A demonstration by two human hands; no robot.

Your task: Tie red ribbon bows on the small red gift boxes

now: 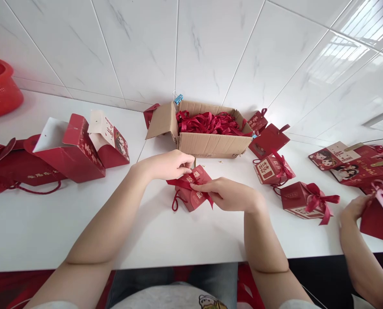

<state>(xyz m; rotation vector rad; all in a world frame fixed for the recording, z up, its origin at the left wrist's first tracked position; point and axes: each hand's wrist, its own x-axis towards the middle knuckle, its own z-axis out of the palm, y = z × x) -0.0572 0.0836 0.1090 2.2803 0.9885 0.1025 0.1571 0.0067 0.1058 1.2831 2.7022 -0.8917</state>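
Note:
A small red gift box (198, 199) with gold characters lies tilted on the white table in front of me. Across it runs a red ribbon (181, 183), and a thin red cord loop hangs from its left side. My left hand (174, 165) is closed in a pinch at the box's upper left edge, on the ribbon as far as I can see; its fingertips partly hide the spot. From the right, my right hand (228, 194) has its index finger on the ribbon at the middle of the box, the other fingers curled, with a ribbon tail below them.
Behind the box stands a cardboard carton (212, 143) full of red ribbons. Bow-tied boxes (307, 199) sit at the right, near flat red boxes (349, 165). Another person's hand (355, 208) holds a red box. Open boxes (78, 159) and a red basket (1, 96) are left.

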